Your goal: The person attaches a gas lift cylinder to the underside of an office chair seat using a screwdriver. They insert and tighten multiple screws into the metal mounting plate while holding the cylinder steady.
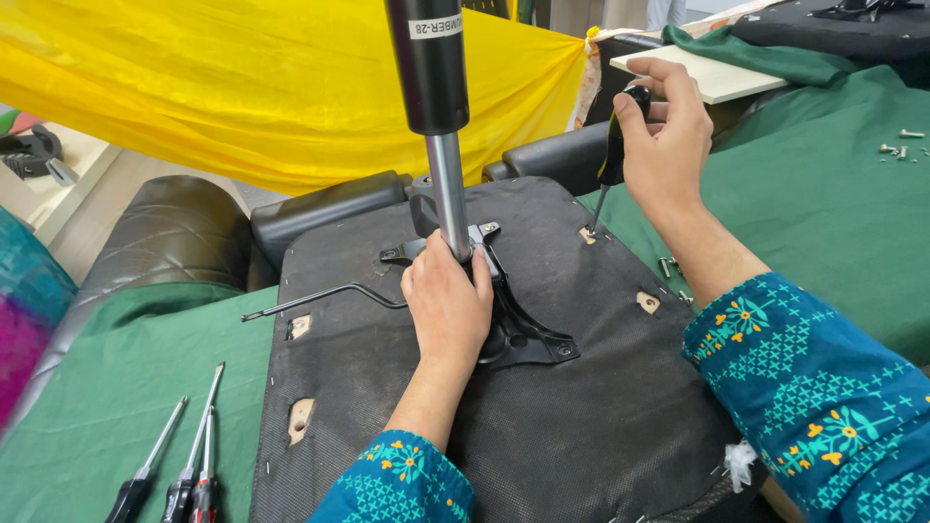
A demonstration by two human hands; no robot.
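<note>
An upturned office chair seat (581, 407) with a black fabric underside lies on a green cloth. A black metal mechanism plate (528, 339) is at its middle, with a gas lift cylinder (436, 97) standing up from it. My left hand (446, 305) grips the base of the cylinder's shiny rod. My right hand (664, 131) holds a black-handled screwdriver (608, 160) upright, its tip in a mounting hole at the seat's far right corner. A thin metal lever (320, 298) sticks out to the left of the plate.
Three screwdrivers (179, 465) lie on the green cloth (116, 407) at bottom left. Loose screws (901, 145) sit on the cloth at far right, more by the seat edge (668, 266). Black armrests (329, 208) and a yellow sheet (242, 87) lie behind.
</note>
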